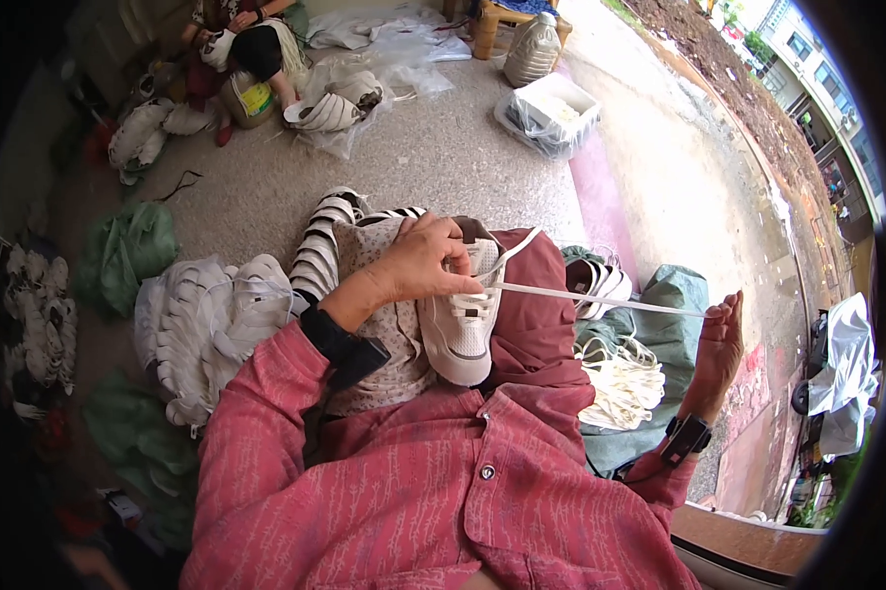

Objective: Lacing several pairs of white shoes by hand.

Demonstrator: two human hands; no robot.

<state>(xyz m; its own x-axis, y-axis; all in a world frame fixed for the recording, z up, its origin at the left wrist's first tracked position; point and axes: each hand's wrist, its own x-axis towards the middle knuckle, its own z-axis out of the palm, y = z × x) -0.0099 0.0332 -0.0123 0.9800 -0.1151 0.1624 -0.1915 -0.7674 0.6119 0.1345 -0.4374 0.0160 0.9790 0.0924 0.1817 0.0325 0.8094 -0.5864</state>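
Left hand (425, 261) pinches perforated sneaker (461, 339); right hand (721, 339) clutches flat shoelace (610, 299); cream laces (625, 388) heap at green sack's (677, 292) left edge.

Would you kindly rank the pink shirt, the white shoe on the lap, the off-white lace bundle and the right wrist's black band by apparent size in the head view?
1. Pink shirt (nearness may enlarge it)
2. White shoe
3. Lace bundle
4. Black band
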